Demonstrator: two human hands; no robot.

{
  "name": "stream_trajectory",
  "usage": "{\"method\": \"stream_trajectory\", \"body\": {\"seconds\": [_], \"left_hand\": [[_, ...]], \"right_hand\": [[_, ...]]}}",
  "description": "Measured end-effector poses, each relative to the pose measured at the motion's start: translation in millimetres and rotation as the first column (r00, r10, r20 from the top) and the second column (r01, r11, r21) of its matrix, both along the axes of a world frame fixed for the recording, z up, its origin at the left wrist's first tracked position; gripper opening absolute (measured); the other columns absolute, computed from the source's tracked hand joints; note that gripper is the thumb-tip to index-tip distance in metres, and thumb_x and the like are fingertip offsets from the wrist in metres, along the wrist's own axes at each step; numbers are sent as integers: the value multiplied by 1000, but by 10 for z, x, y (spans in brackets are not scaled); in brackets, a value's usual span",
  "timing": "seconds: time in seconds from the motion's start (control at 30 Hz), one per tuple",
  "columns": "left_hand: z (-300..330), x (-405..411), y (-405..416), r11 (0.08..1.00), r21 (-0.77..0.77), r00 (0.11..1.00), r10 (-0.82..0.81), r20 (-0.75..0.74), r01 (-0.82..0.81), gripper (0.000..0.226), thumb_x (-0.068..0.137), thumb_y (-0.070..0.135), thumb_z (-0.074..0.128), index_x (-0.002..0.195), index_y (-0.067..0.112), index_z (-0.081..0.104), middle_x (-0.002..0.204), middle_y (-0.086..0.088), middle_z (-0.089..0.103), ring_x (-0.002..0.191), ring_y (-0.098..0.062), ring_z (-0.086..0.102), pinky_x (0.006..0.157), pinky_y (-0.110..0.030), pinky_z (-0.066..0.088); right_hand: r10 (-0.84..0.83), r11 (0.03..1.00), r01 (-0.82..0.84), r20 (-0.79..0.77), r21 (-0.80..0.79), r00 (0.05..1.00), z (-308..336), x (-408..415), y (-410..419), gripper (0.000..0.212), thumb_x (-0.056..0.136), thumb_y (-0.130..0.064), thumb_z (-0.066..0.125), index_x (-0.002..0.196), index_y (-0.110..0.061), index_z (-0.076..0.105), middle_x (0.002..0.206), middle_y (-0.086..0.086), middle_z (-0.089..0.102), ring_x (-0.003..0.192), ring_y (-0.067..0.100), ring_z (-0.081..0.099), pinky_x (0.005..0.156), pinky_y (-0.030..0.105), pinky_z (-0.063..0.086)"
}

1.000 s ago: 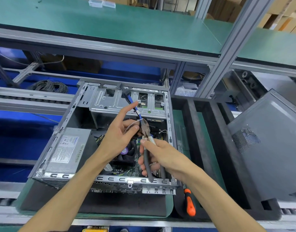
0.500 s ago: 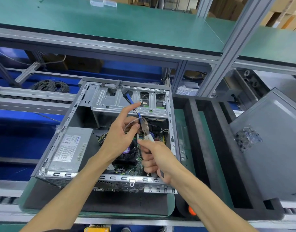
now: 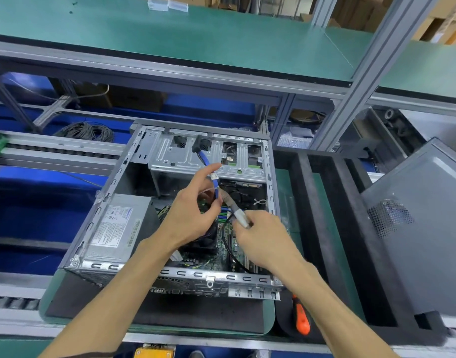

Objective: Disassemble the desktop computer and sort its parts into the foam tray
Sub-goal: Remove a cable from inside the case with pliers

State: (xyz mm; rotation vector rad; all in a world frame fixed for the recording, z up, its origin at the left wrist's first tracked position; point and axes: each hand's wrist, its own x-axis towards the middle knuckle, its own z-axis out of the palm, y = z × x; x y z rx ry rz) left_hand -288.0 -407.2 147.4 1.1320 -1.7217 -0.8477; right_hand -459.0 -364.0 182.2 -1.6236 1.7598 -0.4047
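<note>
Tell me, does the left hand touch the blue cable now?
Touching. The head view shows the left hand pinching the blue cable between thumb and fingers.

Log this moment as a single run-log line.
left hand: pinches blue cable | right hand: grips pliers, tip at cable | computer case: open | power supply: still inside

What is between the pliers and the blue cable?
Nothing visible. The pliers, held in the right hand, already reach the blue cable just beside the left hand, whose fingers pinch that cable above the open computer case.
</note>
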Motion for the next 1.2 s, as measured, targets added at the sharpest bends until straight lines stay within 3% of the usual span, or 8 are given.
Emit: {"method": "stream_trajectory", "body": {"seconds": [0.1, 0.17, 0.27, 0.43, 0.63, 0.8, 1.0, 1.2], "left_hand": [[-16, -40, -37, 1000, -7, 999, 19, 40, -18, 60, 96, 21, 64, 144, 47, 40, 96, 14, 68, 105, 2, 62, 97, -9, 41], [-20, -14, -72, 999, -10, 999, 48, 14, -48, 60, 95, 17, 65, 143, 45, 43, 87, 12, 66, 96, -3, 63, 95, -11, 42], [3, -4, -77, 999, 33, 996, 30, -85, -27, 56, 93, 13, 68, 140, 37, 48, 81, 12, 68, 87, -5, 64, 94, -19, 43], [65, -59, -51, 995, 86, 982, -38, -183, 55, 53, 94, 11, 67, 140, 29, 48, 87, -2, 75, 97, -17, 70, 99, -24, 47], [49, -43, -13, 994, 107, 979, -4, -201, 26, 32, 99, 16, 60, 129, 24, 52, 83, -3, 76, 89, -19, 71, 88, -32, 50], [20, -14, 34, 995, 95, 986, -15, -164, 31, 34, 102, 13, 53, 131, 29, 52, 92, 4, 77, 95, -15, 71, 86, -19, 50], [66, -8, 133, 1000, 7, 1000, 11, 7, -11, 42, 101, 18, 54, 132, 44, 44, 91, 14, 75, 71, -28, 65, 72, -35, 53], [41, -111, 302, 967, -216, 966, 178, 189, -136, 48, 101, 17, 51, 137, 41, 34, 96, 18, 67, 55, -10, 57, 50, -28, 43]], "right_hand": [[-7, 985, -36, -248, -167, 969, 152, -119, 67, 26, 94, -33, 51, 70, -23, 49, 61, -4, 54, 53, 17, 48, 49, 31, 35], [-56, 958, -15, -237, -286, 970, 290, -215, 62, 31, 94, -34, 53, 66, -23, 47, 55, -4, 52, 49, 16, 44, 46, 30, 34], [-64, 952, 67, 18, -299, 998, 530, -393, -58, 43, 98, -34, 55, 59, -23, 41, 44, -10, 45, 41, 10, 34, 41, 22, 32], [-73, 997, 51, 502, 57, 862, 636, -457, -108, 39, 101, -33, 58, 73, -22, 33, 55, -10, 27, 47, 10, 21, 45, 23, 23], [-136, 981, -10, 715, 196, 686, 265, -199, -109, 22, 102, -25, 56, 85, -13, 53, 55, -6, 34, 48, 12, 27, 48, 25, 25], [-224, 973, 123, 681, 193, 697, -30, 73, -181, 18, 100, -22, 58, 117, -16, 58, 66, -2, 60, 55, 12, 55, 54, 26, 42], [-177, 984, 131, 577, 122, 797, -180, 138, -287, 14, 95, -28, 67, 107, -20, 66, 64, -6, 59, 56, 11, 54, 57, 25, 43], [-75, 982, 136, 390, -132, 918, -273, 166, -250, 14, 95, -33, 65, 86, -23, 66, 47, -13, 50, 39, 4, 38, 41, 14, 29]]}}
